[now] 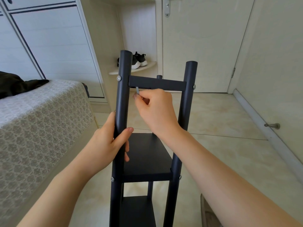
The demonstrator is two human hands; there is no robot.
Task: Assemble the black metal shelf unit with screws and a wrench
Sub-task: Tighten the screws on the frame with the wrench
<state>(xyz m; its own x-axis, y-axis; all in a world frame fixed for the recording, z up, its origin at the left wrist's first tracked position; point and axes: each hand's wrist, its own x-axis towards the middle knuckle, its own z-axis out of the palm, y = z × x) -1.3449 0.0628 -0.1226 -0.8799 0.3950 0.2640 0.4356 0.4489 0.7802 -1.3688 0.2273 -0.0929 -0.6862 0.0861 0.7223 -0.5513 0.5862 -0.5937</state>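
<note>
The black metal shelf unit (147,154) stands upright in front of me, with two round front posts, a top shelf panel (157,83) seen edge-on and lower shelves below. My left hand (108,141) grips the left front post (122,102) at mid-height. My right hand (155,110) is between the posts, just under the top panel, and pinches a small silver wrench (137,91) whose tip points up under the panel near the left post. Silver screw heads (119,78) show on the outer sides of both posts.
A bed with a patterned cover (41,122) lies close on the left. A white door (201,45) and wall close off the back and right, with a doorstop (273,125) low on the right. Black-and-white shoes (139,60) sit on a corner shelf behind. Beige tile floor (221,115) surrounds the unit.
</note>
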